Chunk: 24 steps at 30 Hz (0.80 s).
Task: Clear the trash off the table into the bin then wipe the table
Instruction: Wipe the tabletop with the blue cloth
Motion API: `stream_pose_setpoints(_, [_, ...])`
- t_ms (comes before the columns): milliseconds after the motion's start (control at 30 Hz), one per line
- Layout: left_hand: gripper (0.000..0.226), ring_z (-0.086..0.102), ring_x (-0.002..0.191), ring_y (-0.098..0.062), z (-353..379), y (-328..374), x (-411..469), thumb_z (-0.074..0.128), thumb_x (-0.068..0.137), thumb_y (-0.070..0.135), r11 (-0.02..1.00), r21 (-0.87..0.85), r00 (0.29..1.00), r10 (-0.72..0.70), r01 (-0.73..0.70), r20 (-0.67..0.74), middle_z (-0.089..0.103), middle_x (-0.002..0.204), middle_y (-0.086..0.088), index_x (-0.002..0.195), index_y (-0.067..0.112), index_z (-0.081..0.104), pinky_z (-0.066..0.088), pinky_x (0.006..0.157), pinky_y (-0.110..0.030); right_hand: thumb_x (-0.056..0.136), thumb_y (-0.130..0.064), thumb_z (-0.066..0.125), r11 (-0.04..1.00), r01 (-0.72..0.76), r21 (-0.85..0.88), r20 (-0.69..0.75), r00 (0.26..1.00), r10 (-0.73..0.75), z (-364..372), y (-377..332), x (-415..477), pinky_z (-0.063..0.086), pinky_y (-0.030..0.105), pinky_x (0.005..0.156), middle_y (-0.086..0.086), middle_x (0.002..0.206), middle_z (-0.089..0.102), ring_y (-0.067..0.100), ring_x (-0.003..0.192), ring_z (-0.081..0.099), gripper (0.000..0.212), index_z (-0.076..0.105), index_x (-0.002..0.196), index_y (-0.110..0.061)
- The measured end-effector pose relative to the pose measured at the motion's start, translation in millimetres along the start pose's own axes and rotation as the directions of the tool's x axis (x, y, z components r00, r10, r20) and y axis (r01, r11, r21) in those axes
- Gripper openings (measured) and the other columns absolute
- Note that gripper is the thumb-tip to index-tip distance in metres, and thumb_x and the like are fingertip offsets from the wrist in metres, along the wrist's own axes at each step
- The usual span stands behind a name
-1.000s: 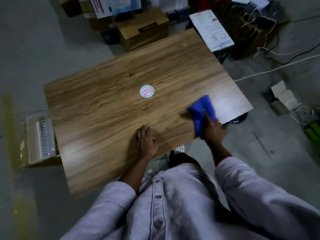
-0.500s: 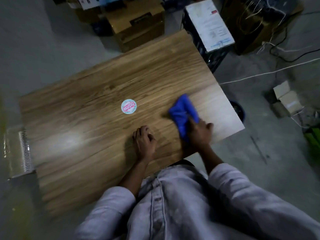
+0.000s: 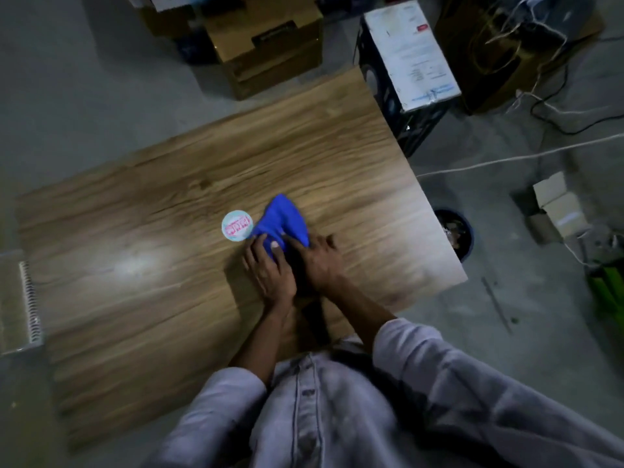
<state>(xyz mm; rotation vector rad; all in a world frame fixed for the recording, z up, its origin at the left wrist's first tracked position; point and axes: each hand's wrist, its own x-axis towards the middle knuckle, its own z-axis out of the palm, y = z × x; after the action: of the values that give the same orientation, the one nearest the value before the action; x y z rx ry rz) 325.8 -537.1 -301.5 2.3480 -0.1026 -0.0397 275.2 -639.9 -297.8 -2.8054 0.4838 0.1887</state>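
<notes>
Floor (image 3: 67, 96): grey concrete all round the table, and I saw clutter only along the far and right sides
Table (image 3: 135, 298): a wood-grain top running slantwise across my view, with a bright glare patch left of the middle; its near-left corner was cut off by the person's body
Shirt (image 3: 320, 417): pale and buttoned, it filled the bottom of my view and hid the table's near edge
Cardboard boxes (image 3: 266, 45): brown, stacked on the floor beyond the far edge, their tops cut off by the frame
Black box (image 3: 415, 123): it stood just beside the far-right corner with a white printed sheet (image 3: 412, 52) on top; I could not read the print
Brown carton (image 3: 499, 62): far right, tangled with pale and dark cables
White cord (image 3: 506, 158): it ran across the floor from the table's right edge
Spiral-edged item (image 3: 20, 305): on the floor at the table's left end, half cut off, and I could not tell what it was
Bin (image 3: 456, 231): dark and round, on the floor touching or just beside the right edge, with pale crumpled bits inside, too dim to name
Small pale cartons (image 3: 557, 207): on the floor right of the bin
Green object (image 3: 607, 292): at the right border, blurred
Right hand (image 3: 317, 261): fingers bent over the near end of the blue cloth (image 3: 283, 221), grasping it
Left hand (image 3: 270, 271): close against the right, thumb and fingers pinching the same end
Blue cloth: bunched on the table's middle, its far end fanned out, touching the sticker
Sticker (image 3: 237, 225): round, pale with pink lettering I could not read
</notes>
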Motion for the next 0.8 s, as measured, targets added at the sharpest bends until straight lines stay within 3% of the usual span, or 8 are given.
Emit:
stream_pose_setpoints(67, [0.034,0.055,0.108,-0.032,-0.6,-12.5,6.4,0.049,0.097,0.025,0.992,0.095,0.997,0.081,-0.082,0.014,0.067,0.114,-0.019,0.116,0.003,0.065,0.041,0.101,-0.046,0.091,-0.037,0.056,0.998,-0.062,0.007,-0.035,0.997,0.062,-0.3,39.2,2.5,0.045,0.047,0.088,0.016,0.105,0.068,0.035,0.082,0.067,0.057,0.047,0.147,-0.043])
stream_pose_setpoints(133, [0.034,0.056,0.107,-0.033,2.9,-19.6,10.6,0.051,0.094,0.024,0.981,0.124,0.989,0.140,-0.146,0.058,0.069,0.113,-0.019,0.114,0.002,0.067,0.040,0.100,-0.044,0.092,-0.032,0.036,0.963,-0.267,-0.034,-0.101,0.960,0.262,-16.4,79.2,17.1,0.042,0.052,0.094,0.019,0.104,0.068,0.036,0.087,0.065,0.059,0.044,0.151,-0.041])
stream_pose_setpoints(267, [0.047,0.056,0.123,-0.037,19.3,-4.9,34.8,0.051,0.096,0.034,0.996,-0.017,0.984,0.089,-0.087,0.153,0.064,0.129,-0.019,0.126,0.001,0.064,0.036,0.110,-0.041,0.095,-0.024,0.035,0.802,-0.592,0.080,-0.188,0.782,0.595,-67.4,122.7,82.1,0.026,0.055,0.106,0.021,0.117,0.061,0.038,0.107,0.059,0.060,0.036,0.154,-0.036])
stream_pose_setpoints(367, [0.060,0.047,0.135,-0.035,32.4,19.3,67.6,0.045,0.097,0.043,0.994,-0.099,0.982,0.062,-0.045,0.178,0.056,0.143,-0.018,0.139,0.001,0.056,0.031,0.117,-0.044,0.097,-0.021,0.049,0.862,-0.458,0.216,-0.214,0.839,0.499,-87.6,84.4,131.2,0.031,0.055,0.105,0.021,0.123,0.058,0.039,0.114,0.055,0.064,0.032,0.156,-0.038])
stream_pose_setpoints(467, [0.065,0.044,0.138,-0.039,44.9,39.9,104.6,0.043,0.090,0.033,0.997,-0.074,0.989,0.048,-0.038,0.138,0.051,0.146,-0.023,0.142,-0.004,0.050,0.025,0.118,-0.040,0.090,-0.038,0.051,0.990,-0.082,0.110,-0.273,0.956,0.110,-83.2,20.2,176.6,0.041,0.051,0.093,0.016,0.119,0.064,0.034,0.106,0.061,0.060,0.044,0.150,-0.041])
stream_pose_setpoints(567, [0.073,0.033,0.147,-0.037,50.7,49.3,131.5,0.053,0.080,0.017,0.998,-0.010,0.973,-0.056,0.059,0.222,0.039,0.155,-0.024,0.149,-0.004,0.038,0.015,0.122,-0.035,0.096,-0.054,0.044,0.987,0.143,-0.071,0.101,0.986,-0.135,-52.8,-0.7,218.9,0.023,0.048,0.102,0.010,0.137,0.055,0.031,0.121,0.055,0.053,0.038,0.148,-0.055])
stream_pose_setpoints(700, [0.086,0.026,0.151,-0.031,59.8,32.6,139.2,0.076,0.074,0.022,0.998,0.049,0.940,0.031,-0.051,0.340,0.036,0.160,-0.013,0.151,0.007,0.041,0.007,0.120,-0.023,0.104,-0.042,0.036,0.990,0.030,-0.138,0.125,0.992,-0.013,-48.2,51.4,262.5,0.025,0.053,0.110,0.015,0.143,0.053,0.035,0.120,0.058,0.052,0.026,0.153,-0.055])
stream_pose_setpoints(800, [0.086,0.023,0.152,-0.031,62.9,26.6,131.4,0.074,0.066,0.034,0.994,0.060,0.936,0.066,-0.092,0.345,0.038,0.159,-0.010,0.144,0.008,0.051,0.012,0.123,-0.033,0.107,-0.038,0.033,0.965,-0.235,-0.120,0.060,0.968,0.243,-68.2,121.8,282.0,0.022,0.060,0.115,0.025,0.148,0.047,0.042,0.130,0.051,0.058,0.008,0.159,-0.049])
